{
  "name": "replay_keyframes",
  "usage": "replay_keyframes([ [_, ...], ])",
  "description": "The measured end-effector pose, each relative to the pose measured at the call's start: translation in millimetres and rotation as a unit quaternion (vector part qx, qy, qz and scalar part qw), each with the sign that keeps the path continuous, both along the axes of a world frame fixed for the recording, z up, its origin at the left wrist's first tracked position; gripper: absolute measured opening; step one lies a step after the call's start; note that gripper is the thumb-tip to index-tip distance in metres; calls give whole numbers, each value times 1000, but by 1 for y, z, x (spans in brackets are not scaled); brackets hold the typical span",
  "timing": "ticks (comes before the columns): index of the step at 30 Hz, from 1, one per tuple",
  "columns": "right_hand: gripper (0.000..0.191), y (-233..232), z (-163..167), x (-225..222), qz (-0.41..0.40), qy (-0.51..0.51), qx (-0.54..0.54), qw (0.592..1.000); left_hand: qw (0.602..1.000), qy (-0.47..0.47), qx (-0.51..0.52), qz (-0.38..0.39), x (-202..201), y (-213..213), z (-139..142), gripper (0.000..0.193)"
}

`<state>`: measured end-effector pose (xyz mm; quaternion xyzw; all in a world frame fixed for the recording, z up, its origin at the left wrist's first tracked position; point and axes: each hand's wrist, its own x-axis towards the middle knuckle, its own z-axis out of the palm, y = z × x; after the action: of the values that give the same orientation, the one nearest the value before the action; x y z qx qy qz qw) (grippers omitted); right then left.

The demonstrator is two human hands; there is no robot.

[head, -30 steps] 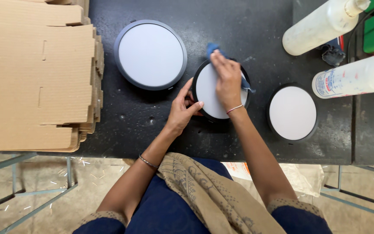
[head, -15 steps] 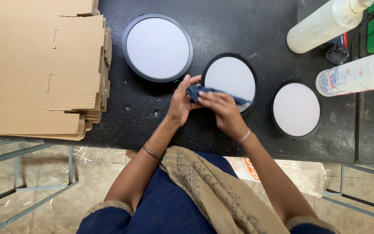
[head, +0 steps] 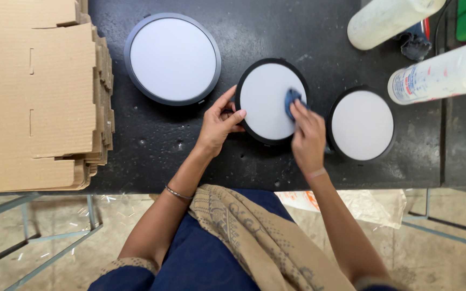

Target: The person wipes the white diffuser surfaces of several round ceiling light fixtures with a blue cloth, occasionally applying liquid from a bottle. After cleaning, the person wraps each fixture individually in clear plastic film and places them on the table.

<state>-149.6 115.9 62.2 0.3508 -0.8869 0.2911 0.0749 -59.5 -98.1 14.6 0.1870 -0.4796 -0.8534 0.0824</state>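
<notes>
Black worktable (head: 152, 151), flat round panel (head: 265, 99), right hand (head: 308, 137) with blue cloth (head: 291, 101).

This looks like a small assembly or packing workshop. A black worktable (head: 152, 145) on a metal frame carries three round light panels; flat cardboard boxes (head: 33, 97) are stacked at its left end, plastic bottles (head: 438, 75) at its right.

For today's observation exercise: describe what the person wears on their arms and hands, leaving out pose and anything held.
Both forearms are bare. The left hand has a thin metal bangle further up the forearm; the right hand has a thin pale band at the wrist. Short patterned sleeve hems show near the elbows. No gloves; rings cannot be made out.
</notes>
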Motion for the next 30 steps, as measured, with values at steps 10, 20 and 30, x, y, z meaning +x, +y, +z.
replay_keyframes([
  [10,51,-79,-9,-17,125,27,-30,991,999,14,27,-13,-2,-5,-1,72],
  [20,45,3,-26,-28,-62,35,-10,997,1000,19,10,7,-3,1,1,68],
  [30,50,-11,-9,96,-53,5,-21,998,999,31,5,-12,-1,-1,8,70],
])
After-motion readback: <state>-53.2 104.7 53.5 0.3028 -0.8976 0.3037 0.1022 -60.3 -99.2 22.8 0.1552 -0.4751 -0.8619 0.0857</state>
